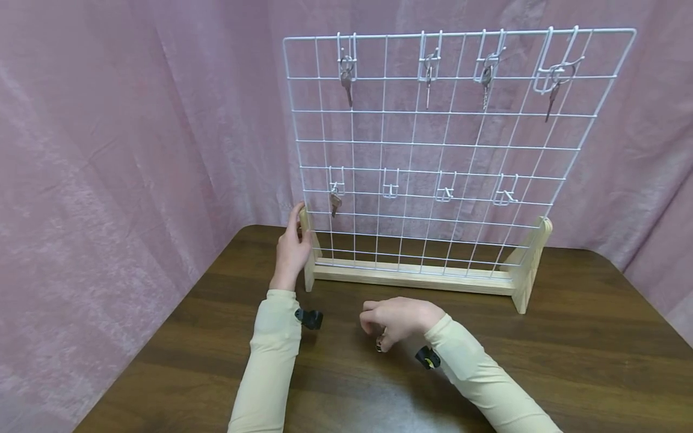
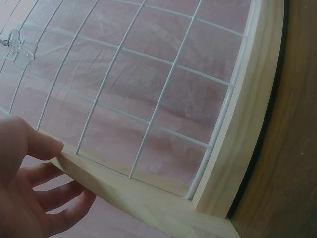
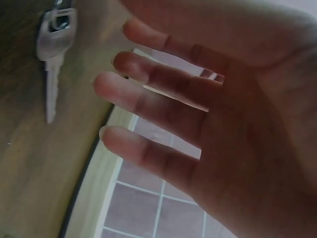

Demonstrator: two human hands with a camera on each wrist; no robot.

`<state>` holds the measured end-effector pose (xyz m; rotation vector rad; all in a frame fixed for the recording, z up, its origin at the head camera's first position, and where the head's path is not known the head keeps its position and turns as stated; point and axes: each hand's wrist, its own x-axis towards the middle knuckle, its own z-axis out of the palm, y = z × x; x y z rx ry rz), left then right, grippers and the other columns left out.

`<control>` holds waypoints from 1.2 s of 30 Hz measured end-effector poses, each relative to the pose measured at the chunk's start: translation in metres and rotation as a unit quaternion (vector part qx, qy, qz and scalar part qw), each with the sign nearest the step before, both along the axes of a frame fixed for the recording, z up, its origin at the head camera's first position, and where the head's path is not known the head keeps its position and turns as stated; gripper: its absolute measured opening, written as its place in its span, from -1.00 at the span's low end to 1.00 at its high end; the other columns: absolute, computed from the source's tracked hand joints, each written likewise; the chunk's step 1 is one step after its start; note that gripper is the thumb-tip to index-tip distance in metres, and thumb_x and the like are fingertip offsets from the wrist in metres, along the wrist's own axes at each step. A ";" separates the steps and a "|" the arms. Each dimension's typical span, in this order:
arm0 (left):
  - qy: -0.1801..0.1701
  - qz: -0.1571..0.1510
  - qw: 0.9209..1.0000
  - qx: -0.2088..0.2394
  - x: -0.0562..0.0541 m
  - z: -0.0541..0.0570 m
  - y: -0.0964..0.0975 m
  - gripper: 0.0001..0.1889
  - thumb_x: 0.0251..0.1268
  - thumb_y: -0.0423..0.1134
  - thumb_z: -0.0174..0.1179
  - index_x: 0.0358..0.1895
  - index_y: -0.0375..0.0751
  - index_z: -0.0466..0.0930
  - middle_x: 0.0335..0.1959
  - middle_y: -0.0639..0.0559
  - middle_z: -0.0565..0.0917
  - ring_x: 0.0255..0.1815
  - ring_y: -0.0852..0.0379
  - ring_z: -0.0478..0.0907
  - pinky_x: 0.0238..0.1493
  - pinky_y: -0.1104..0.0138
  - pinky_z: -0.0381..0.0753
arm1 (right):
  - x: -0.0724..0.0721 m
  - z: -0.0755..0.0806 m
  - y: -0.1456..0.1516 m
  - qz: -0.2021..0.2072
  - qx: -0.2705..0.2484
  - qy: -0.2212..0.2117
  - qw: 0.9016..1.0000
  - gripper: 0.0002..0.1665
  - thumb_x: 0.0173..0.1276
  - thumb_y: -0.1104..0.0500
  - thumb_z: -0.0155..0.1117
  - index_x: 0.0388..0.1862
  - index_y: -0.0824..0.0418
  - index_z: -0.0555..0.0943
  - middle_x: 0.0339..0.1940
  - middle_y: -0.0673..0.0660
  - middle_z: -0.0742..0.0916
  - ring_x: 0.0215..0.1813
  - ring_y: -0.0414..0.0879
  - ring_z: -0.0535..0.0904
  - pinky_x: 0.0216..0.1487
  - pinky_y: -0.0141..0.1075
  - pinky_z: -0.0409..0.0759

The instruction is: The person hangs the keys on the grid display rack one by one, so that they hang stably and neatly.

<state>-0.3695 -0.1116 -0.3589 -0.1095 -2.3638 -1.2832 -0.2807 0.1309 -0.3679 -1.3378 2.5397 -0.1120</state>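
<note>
My left hand (image 1: 292, 252) grips the wooden left upright of a display stand (image 1: 310, 264); in the left wrist view the thumb lies on one side of the wood (image 2: 124, 196) and the fingers on the other. Over the table in front of the stand hovers my right hand (image 1: 403, 317), fingers loosely bent and apart. A silver key (image 3: 54, 39) with a ring lies on the table near those fingers, with a gap between in the right wrist view. From the head, only a small part beside the thumb shows.
A white wire grid (image 1: 449, 144) rises from the stand. Several keys hang on its top hooks, such as this key (image 1: 346, 81). Below, another key (image 1: 335, 203) hangs at left, beside three bare hooks, one being this hook (image 1: 445, 193). Pink curtain (image 1: 162, 120) surrounds the brown table (image 1: 585, 337).
</note>
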 end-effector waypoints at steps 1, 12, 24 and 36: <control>0.000 0.000 1.000 0.001 0.000 0.000 0.000 -0.37 0.45 -0.30 -0.03 0.46 0.35 0.08 0.30 -0.24 0.51 0.04 -0.23 0.63 -0.08 -0.07 0.64 | 0.000 -0.001 0.000 0.000 0.004 -0.003 1.000 -0.67 0.01 0.22 0.49 -0.29 0.08 0.52 -0.29 -0.09 0.48 -0.43 -0.31 0.36 -0.40 -0.47 0.36; -0.004 0.000 1.000 0.007 0.000 -0.003 -0.001 -0.36 0.45 -0.30 -0.03 0.46 0.39 0.08 0.31 -0.26 0.49 0.10 -0.24 0.61 -0.05 -0.10 0.64 | -0.005 -0.012 -0.003 0.019 0.023 0.001 1.000 -0.75 0.02 0.24 0.48 -0.41 0.09 0.53 -0.45 -0.08 0.56 -0.44 -0.35 0.37 -0.39 -0.52 0.35; -0.007 -0.007 1.000 0.009 -0.001 -0.002 -0.001 -0.36 0.46 -0.30 -0.04 0.47 0.40 0.05 0.34 -0.28 0.45 0.13 -0.26 0.59 -0.03 -0.12 0.63 | -0.004 -0.015 -0.004 0.021 0.030 0.007 0.999 -0.77 0.05 0.25 0.48 -0.50 0.09 0.54 -0.62 -0.17 0.48 -0.53 -0.38 0.34 -0.46 -0.54 0.32; -0.007 -0.003 1.000 0.005 0.001 0.001 0.001 -0.36 0.46 -0.30 -0.03 0.47 0.38 0.06 0.33 -0.26 0.47 0.10 -0.25 0.60 -0.04 -0.10 0.63 | -0.005 -0.012 -0.003 0.014 0.022 -0.033 0.999 -0.79 0.11 0.15 0.47 -0.41 0.12 0.56 -0.49 -0.09 0.55 -0.47 -0.39 0.33 -0.40 -0.55 0.33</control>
